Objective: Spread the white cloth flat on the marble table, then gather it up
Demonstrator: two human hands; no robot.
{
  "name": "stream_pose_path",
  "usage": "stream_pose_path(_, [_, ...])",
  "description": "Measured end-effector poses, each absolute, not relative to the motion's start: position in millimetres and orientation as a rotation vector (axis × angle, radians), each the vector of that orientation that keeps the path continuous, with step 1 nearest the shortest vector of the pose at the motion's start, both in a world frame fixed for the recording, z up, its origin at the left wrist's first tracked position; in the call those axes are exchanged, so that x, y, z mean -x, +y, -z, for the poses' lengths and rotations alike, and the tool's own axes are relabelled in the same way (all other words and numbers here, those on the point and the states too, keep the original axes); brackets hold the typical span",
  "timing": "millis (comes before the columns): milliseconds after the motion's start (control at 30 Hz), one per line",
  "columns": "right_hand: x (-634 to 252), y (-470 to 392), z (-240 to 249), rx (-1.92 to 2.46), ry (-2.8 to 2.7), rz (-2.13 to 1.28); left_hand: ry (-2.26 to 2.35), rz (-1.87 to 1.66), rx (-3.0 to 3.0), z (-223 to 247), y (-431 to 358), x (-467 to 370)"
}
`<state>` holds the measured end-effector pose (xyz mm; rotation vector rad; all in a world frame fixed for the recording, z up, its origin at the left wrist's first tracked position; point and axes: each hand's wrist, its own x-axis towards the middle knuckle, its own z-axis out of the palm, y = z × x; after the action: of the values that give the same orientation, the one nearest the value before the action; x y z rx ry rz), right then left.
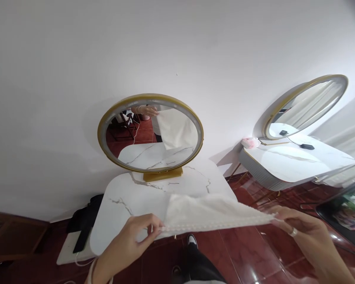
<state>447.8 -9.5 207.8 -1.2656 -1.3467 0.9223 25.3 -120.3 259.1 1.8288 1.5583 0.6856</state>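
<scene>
A white cloth with a stitched edge is stretched between my two hands, over the front of a white marble-patterned dressing table. My left hand pinches one corner between thumb and fingertips. At the other end, my right hand, with a ring on one finger, grips the opposite corner; slight motion blur softens its fingertips. The far part of the cloth billows toward the tabletop, and I cannot tell whether it touches. Behind it stands a round gold-framed mirror on a gold base, reflecting a hand and the cloth.
To the right, a second dressing table carries another round mirror, a pink-and-white packet and a small black object. A black item lies at lower left. Dark red tiles cover the floor.
</scene>
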Motion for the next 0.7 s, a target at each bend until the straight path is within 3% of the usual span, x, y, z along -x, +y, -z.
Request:
stream_pose_path(200, [-451.6, 10.6, -187.1, 1.398, -1.345, -0.945, 1.524, -0.603, -1.795, -228.1, -88.5, -46.4])
stream_pose_path(500, [-399.2, 171.3, -48.5, 1.541, -1.265, -1.174, 1.914, -0.701, -1.699, -66.5, 63.0, -83.5])
stream_pose_path(700, [-368.1, 240.1, -10.1, 1.575, -1.330, -1.114, 2.149, -0.753, -1.688, -41.3, 116.9, -85.2])
